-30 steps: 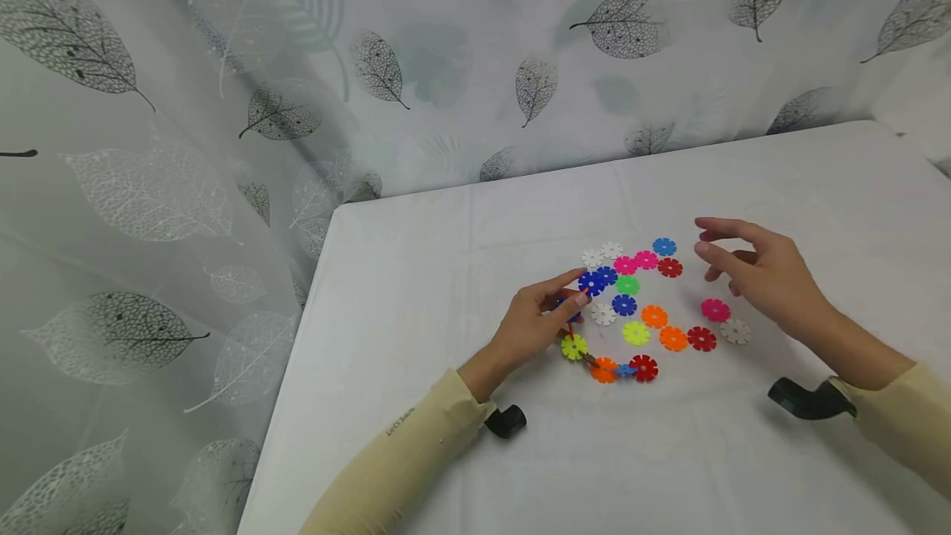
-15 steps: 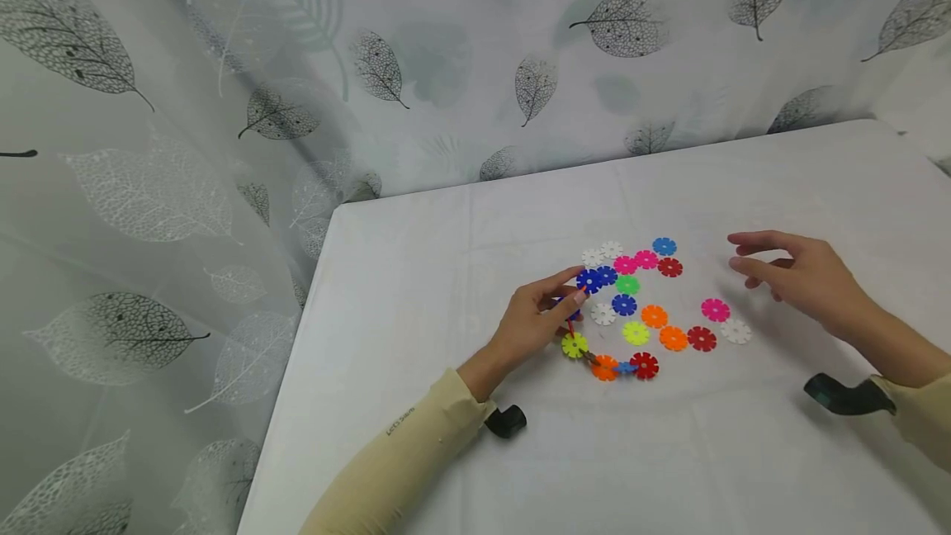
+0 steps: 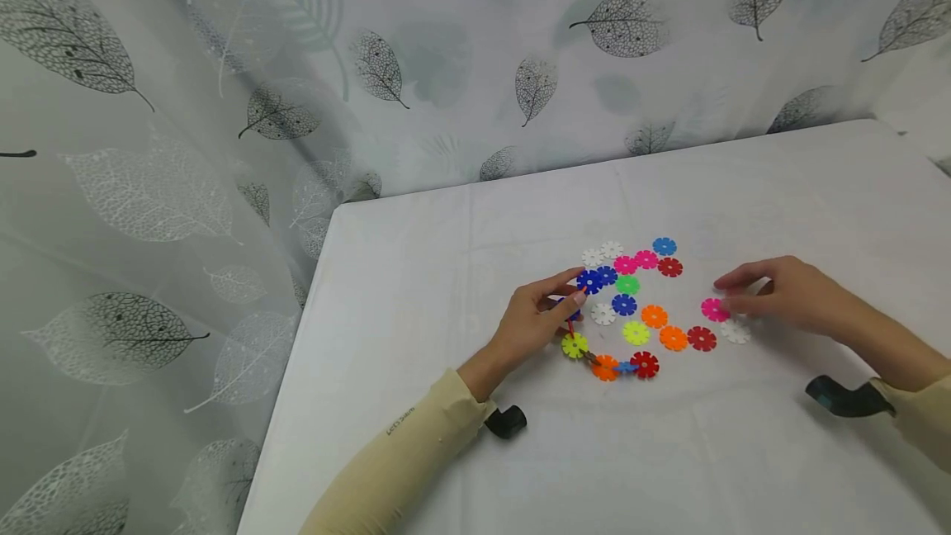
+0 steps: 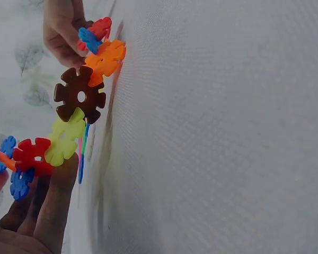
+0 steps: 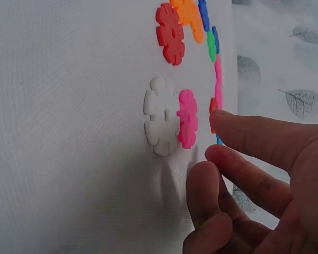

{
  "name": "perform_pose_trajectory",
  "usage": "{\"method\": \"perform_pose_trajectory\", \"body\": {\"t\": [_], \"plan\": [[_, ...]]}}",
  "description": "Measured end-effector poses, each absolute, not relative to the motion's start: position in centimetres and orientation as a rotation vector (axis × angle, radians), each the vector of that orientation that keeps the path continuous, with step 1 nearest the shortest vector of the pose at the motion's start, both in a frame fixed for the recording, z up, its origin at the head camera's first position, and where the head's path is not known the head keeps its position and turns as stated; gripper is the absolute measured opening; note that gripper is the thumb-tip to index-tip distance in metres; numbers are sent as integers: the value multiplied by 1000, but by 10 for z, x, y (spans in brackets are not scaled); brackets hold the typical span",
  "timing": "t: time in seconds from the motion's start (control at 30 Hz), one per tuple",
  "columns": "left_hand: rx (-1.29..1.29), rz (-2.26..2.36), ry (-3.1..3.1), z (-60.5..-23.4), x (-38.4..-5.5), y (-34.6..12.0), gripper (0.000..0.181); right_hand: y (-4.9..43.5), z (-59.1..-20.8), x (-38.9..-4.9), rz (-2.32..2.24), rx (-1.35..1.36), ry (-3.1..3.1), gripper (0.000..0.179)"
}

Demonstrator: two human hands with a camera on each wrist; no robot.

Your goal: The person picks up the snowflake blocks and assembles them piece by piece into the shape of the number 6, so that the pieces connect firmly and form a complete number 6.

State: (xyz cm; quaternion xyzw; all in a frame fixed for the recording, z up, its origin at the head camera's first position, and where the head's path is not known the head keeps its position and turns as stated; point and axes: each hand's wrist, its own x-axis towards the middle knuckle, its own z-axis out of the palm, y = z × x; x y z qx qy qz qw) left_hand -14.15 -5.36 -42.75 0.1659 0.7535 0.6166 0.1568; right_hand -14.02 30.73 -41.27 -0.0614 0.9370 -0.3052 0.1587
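My left hand (image 3: 527,314) grips one end of a chain of interlocking snowflake discs. In the left wrist view the chain runs from blue discs and a red disc (image 4: 33,155) at the fingers through a yellow-green disc (image 4: 65,137), a brown disc (image 4: 74,101) and an orange disc (image 4: 107,59). A blue and a red piece end it. My right hand (image 3: 795,297) is beside a loose pink disc (image 3: 714,310), its fingertips overlapping the disc's edge in the head view. A white disc (image 5: 158,116) lies against the pink one; the right fingers hold nothing.
Several loose discs lie on the white-covered table (image 3: 416,312) between the hands, among them a green disc (image 3: 627,285), an orange disc (image 3: 673,338) and a red disc (image 3: 702,339). Behind the table hangs a leaf-patterned curtain (image 3: 446,64).
My right hand first drew back to the right, then came down and in toward the pink disc. The left hand stays nearly still, holding the chain.
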Motion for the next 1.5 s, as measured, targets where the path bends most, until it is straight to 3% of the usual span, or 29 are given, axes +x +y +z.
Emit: {"method": "perform_pose_trajectory", "body": {"t": [0.87, 1.5], "plan": [[432, 1782, 2134, -427, -139, -51, 43, 277, -411, -140, -951, -287, 2641, 40], [489, 1749, 2207, -422, -135, -49, 41, 221, -393, -139, -1374, -295, 2451, 45]]}}
